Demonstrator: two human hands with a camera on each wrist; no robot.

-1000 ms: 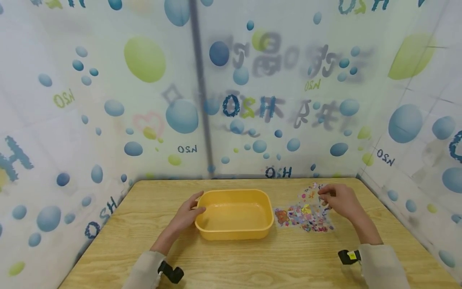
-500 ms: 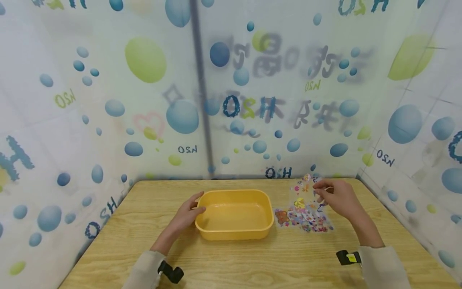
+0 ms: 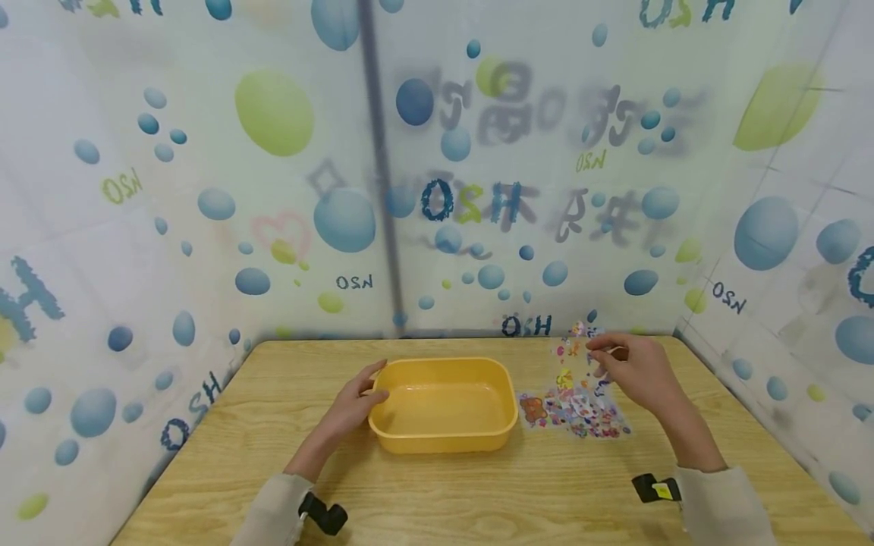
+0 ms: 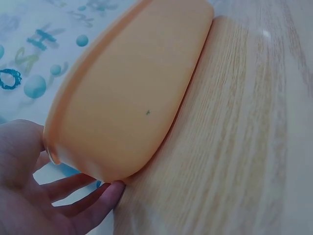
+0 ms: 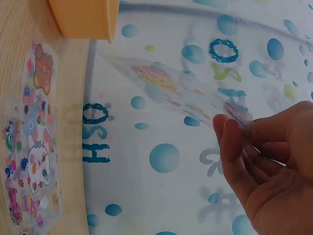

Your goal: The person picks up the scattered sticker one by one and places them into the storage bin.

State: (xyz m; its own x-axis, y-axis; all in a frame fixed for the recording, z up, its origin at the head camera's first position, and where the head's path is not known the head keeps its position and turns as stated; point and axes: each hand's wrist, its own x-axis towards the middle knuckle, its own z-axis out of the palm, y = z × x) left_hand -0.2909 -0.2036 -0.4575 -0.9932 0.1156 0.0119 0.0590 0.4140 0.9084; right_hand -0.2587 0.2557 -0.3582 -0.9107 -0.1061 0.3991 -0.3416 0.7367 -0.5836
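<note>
A yellow plastic basin [image 3: 444,442] stands on the wooden table. My left hand [image 3: 353,402] grips its left end, thumb over the rim and fingers along the outer wall; the left wrist view shows the fingers [image 4: 105,200] against that wall. My right hand [image 3: 635,369] pinches a transparent sticker sheet [image 3: 565,379] by its edge between thumb and fingertips. In the right wrist view this sheet [image 5: 166,85] slants in the air, bearing small coloured pictures. Below it, more clear sticker sheets [image 3: 573,413] lie flat to the right of the basin, one with a brown bear.
The wooden table [image 3: 437,500] reaches back to a curtain [image 3: 546,152] printed with blue and green dots. Curtains also hang close on the left and right sides. A small black camera is strapped to each wrist.
My right hand has lifted the pinched sticker sheet and moved it slightly left, so it stands higher above the other sheets. The left hand and basin have stayed put.
</note>
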